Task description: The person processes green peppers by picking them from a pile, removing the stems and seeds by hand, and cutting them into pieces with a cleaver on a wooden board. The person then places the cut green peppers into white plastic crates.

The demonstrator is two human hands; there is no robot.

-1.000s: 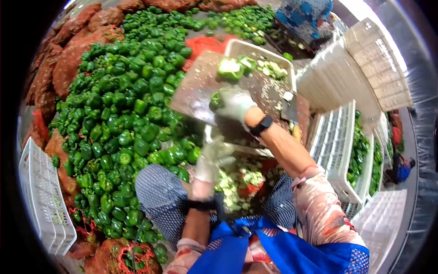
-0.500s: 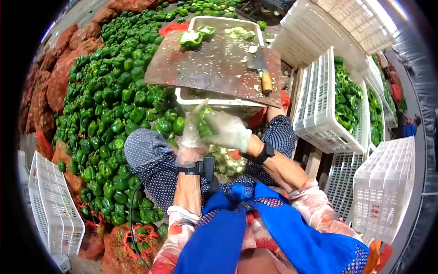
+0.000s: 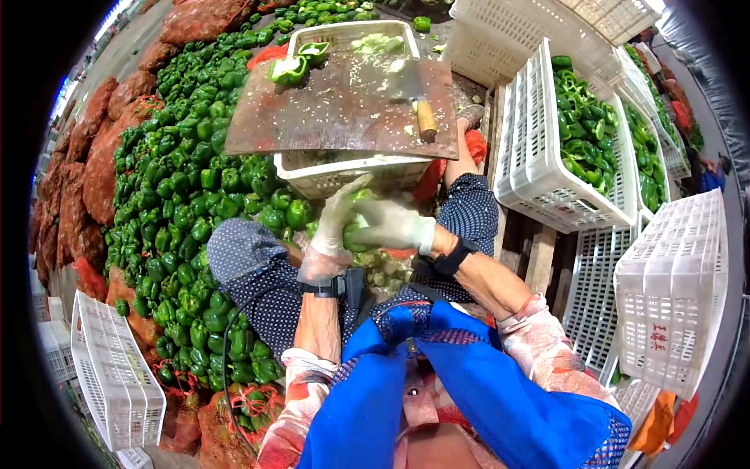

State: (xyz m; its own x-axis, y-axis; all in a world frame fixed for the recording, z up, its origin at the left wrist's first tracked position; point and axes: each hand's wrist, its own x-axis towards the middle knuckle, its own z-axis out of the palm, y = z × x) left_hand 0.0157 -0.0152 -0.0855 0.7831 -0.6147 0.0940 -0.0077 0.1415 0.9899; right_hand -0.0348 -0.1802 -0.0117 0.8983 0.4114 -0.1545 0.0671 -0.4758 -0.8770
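Both of my hands wear thin, pale gloves and meet over my lap, just below the board's front edge. My left hand (image 3: 333, 225) is closed around a green bell pepper (image 3: 357, 233), which is mostly hidden by the fingers. From the other side my right hand (image 3: 389, 222) presses its bent fingers onto the same pepper. Beneath the hands, pale green pepper scraps (image 3: 384, 272) lie in a heap. A cutting board (image 3: 328, 109) rests across a white crate (image 3: 312, 178). On it are cut pepper halves (image 3: 289, 70), pale scraps (image 3: 378, 44) and a wooden-handled knife (image 3: 426, 119).
Whole green peppers (image 3: 187, 203) are piled along my left, with red mesh sacks (image 3: 98, 184) beyond. To my right stands a white crate (image 3: 523, 148) of cut peppers, with other crates (image 3: 672, 297) near it. Another white crate (image 3: 117, 375) sits at lower left.
The view has shifted, so the board appears farther left and higher. My right hand has moved in closer around the pepper, its fingers now over it. My left hand keeps its hold.
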